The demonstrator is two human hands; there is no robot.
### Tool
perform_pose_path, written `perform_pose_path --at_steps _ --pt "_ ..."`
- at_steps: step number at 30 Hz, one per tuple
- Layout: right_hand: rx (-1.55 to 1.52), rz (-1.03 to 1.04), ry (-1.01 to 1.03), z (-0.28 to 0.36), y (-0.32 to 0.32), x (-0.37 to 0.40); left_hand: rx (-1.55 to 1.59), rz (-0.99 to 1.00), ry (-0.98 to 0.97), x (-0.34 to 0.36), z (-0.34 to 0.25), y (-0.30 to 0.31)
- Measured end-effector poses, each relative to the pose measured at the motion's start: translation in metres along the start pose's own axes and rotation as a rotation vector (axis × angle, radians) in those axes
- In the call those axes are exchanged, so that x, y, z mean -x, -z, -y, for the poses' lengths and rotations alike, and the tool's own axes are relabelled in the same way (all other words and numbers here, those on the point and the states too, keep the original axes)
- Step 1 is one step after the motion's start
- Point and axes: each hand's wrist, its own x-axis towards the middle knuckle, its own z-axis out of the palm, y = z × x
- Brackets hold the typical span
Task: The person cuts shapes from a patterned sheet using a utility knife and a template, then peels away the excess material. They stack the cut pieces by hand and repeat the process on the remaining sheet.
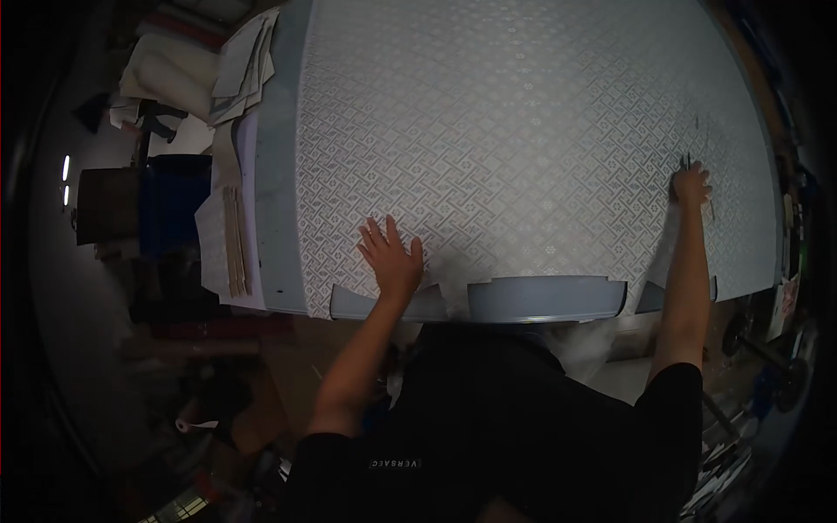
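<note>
A large pale fabric (523,157) with a woven lattice and flower pattern covers most of the table. My left hand (395,268) lies palm down near its front edge, fingers spread and pointing away from me. Farther out on the right, my right hand (691,185) is closed around a small dark tool with thin prongs (684,162), whose kind I cannot tell. Its prongs point away from me over the fabric. Along the near edge, cut-out shapes in the fabric bare the grey-blue tabletop (547,300), with narrow strips of fabric between them.
Stacked paper or card sheets (242,65) lie at the table's left edge, with thin brown strips (234,240) nearer me. A blue bin (176,202) stands beyond that side. Another person (150,116) is in the far left background. A wheeled metal frame (767,357) is at lower right.
</note>
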Motion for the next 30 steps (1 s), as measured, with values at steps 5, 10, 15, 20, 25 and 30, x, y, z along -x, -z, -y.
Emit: perform_pose_path --at_steps 5,10,15,20,25,30 --pt "-0.032 -0.003 0.488 0.158 -0.018 0.128 -0.026 0.041 -0.119 0.006 0.028 0.007" --pt "-0.225 0.062 1.06 0.25 -0.053 0.285 0.207 0.157 -0.422 0.001 0.12 0.03" --pt "-0.1 0.425 1.186 0.278 0.001 0.458 0.11 0.088 -0.254 0.009 0.22 0.047" --pt "-0.039 0.559 1.283 0.264 0.026 0.529 0.254 0.092 -0.251 0.005 0.25 0.057" --pt "-0.042 0.62 1.273 0.259 0.034 0.532 0.186 0.156 -0.318 -0.005 0.23 0.073" --pt "-1.047 0.664 0.587 0.215 0.005 0.497 0.216 0.062 -0.402 -0.019 0.221 0.047"
